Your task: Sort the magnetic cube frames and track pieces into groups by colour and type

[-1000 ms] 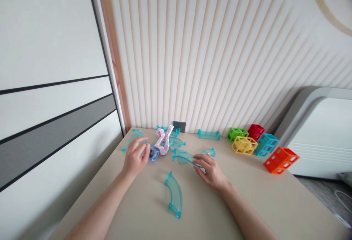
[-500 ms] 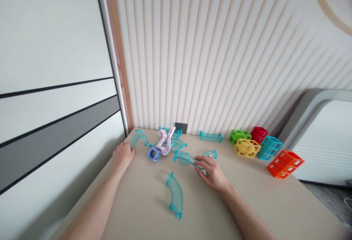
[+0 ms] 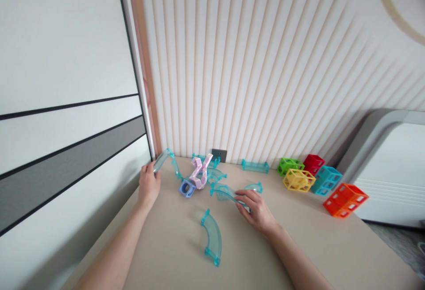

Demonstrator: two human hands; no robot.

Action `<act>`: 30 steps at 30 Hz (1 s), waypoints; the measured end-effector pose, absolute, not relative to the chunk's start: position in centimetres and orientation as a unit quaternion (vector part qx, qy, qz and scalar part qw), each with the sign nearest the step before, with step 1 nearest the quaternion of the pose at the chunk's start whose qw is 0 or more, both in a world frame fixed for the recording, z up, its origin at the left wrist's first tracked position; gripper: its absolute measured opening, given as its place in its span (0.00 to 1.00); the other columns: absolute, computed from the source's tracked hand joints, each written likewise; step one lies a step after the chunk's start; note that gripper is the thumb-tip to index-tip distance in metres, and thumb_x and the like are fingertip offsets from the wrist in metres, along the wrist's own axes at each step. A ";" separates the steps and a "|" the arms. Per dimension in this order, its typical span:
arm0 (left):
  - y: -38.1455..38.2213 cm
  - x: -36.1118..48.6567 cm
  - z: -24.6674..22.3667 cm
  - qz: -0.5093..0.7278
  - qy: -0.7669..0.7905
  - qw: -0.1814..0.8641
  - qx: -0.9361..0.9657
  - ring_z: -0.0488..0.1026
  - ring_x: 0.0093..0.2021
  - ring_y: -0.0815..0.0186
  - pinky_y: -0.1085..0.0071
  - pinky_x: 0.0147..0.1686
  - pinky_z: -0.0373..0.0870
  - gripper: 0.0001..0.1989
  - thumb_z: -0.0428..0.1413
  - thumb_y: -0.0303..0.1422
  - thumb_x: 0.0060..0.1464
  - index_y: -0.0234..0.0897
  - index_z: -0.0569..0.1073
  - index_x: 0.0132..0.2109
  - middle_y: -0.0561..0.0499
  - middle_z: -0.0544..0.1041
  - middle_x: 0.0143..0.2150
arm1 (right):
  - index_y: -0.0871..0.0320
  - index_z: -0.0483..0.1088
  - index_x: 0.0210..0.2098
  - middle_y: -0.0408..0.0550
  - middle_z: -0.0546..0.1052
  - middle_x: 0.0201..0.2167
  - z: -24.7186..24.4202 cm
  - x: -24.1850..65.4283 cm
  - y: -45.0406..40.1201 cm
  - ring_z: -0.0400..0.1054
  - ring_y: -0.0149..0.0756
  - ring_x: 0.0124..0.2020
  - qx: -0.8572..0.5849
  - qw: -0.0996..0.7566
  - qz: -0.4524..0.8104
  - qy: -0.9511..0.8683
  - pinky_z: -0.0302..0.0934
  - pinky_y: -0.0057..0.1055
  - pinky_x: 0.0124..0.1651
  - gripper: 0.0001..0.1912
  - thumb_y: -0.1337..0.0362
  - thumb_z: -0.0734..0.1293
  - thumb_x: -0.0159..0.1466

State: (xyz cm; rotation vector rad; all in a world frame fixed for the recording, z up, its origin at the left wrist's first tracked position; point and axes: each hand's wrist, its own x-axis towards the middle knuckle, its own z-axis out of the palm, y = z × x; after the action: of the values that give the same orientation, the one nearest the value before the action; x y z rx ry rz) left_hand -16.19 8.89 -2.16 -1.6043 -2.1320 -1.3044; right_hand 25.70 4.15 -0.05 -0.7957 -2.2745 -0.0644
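- Nearest: a curved teal track (image 3: 215,237) on the table (image 3: 172,254).
- Right hand (image 3: 257,210), fingers curled in, grips one end of a see-through chute (image 3: 229,192), mid-table.
- Left hand (image 3: 148,187), fingers nearly closed, holds a pale teal piece (image 3: 161,160) near the table's left edge.
- Between the hands: a lilac piece (image 3: 199,179) (faceted, zigzagging), blue cube (image 3: 190,193) just beside.

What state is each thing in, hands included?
Left hand: closed on left teal track.
Left teal track: held, tilted up.
Right hand: closed on right teal track.
Right teal track: held at one end.
Front curved teal track: lying unheld.
Straight teal track: unheld, near wall.
Other teal tracks: unheld.
Snake puzzle: bent, unheld.
Blue cube: unheld.
Green block: unheld.
Yellow block: unheld.
Red block: unheld.
Teal block: unheld.
Orange block: unheld.
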 end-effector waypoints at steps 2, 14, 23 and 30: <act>8.8 -16.0 -1.8 -0.470 -0.697 0.081 -0.535 0.73 0.51 0.50 0.54 0.56 0.69 0.20 0.52 0.26 0.58 0.35 0.71 0.57 0.39 0.73 0.49 | 0.54 0.74 0.46 0.55 0.81 0.44 -0.1 25.7 4.1 0.77 0.42 0.42 -0.309 0.356 -0.023 -0.882 0.70 0.40 0.45 0.08 0.65 0.63 0.70; 8.7 -14.7 -1.7 -0.588 -0.660 -0.117 -0.453 0.81 0.27 0.58 0.59 0.40 0.79 0.24 0.58 0.43 0.55 0.33 0.73 0.54 0.47 0.81 0.35 | 0.53 0.74 0.46 0.55 0.81 0.44 -0.2 25.9 4.1 0.77 0.42 0.42 -0.314 0.350 -0.013 -0.882 0.70 0.39 0.46 0.08 0.63 0.63 0.70; 8.8 -12.7 -2.2 -0.696 -0.550 -0.282 -0.366 0.84 0.37 0.59 0.58 0.50 0.79 0.24 0.63 0.41 0.52 0.30 0.74 0.52 0.45 0.82 0.40 | 0.54 0.74 0.45 0.55 0.81 0.44 -0.1 25.7 4.0 0.77 0.42 0.42 -0.315 0.350 -0.011 -0.882 0.70 0.40 0.45 0.08 0.64 0.63 0.71; 8.4 -11.8 -1.6 -0.710 -0.511 -0.354 -0.331 0.83 0.34 0.59 0.51 0.52 0.79 0.19 0.66 0.43 0.48 0.31 0.75 0.38 0.50 0.79 0.34 | 0.54 0.75 0.45 0.55 0.81 0.44 0.0 25.7 4.0 0.77 0.42 0.42 -0.317 0.348 -0.013 -0.882 0.70 0.39 0.45 0.08 0.63 0.63 0.71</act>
State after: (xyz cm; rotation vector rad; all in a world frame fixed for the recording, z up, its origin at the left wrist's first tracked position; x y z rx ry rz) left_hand -11.80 8.44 -1.61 -1.3685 -2.1112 -2.9334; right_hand 25.73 3.99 -0.04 -0.8205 -2.2874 -0.0339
